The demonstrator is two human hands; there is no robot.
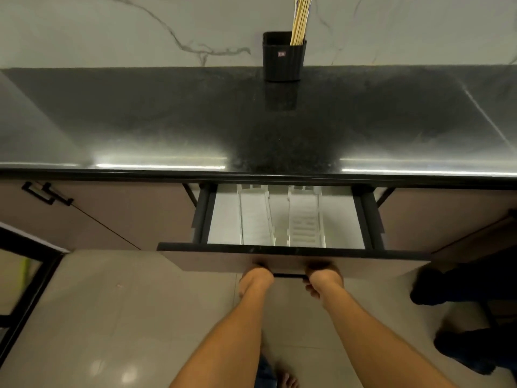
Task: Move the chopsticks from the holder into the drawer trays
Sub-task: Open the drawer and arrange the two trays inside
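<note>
— What carries things here?
— A dark, glossy speckled worktop [195,121], beyond both hands [256,278] and above the open drawer [223,219].
— What stands on it?
— A black holder [282,61], far ahead of the hands at the back edge against the marbled wall [112,29], holding pale chopsticks [299,23].
— And in the drawer?
— Two clear trays [254,217] lie side by side on its floor, just beyond the hands.
</note>
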